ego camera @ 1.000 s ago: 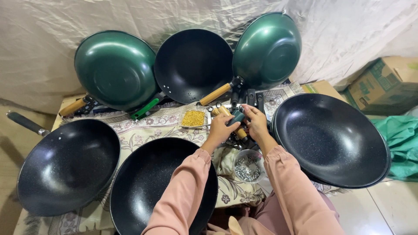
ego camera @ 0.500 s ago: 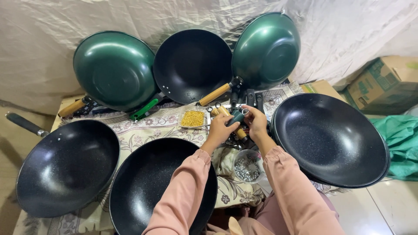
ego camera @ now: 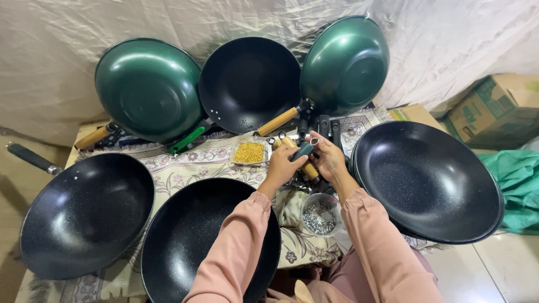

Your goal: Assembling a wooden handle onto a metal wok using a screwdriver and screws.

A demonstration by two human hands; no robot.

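While both hands (ego camera: 306,160) grip a dark handle (ego camera: 304,150), a green-printed carton (ego camera: 497,109) sits right.

Brown and green cardboard box (ego camera: 497,109) at far right, beside draped cloth backdrop (ego camera: 449,50)

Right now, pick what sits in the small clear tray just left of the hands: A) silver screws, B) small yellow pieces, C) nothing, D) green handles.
B: the small clear tray on the patterned cloth holds a heap of small yellow pieces, left of the left hand; the silvery bits lie in a separate clear bowl.
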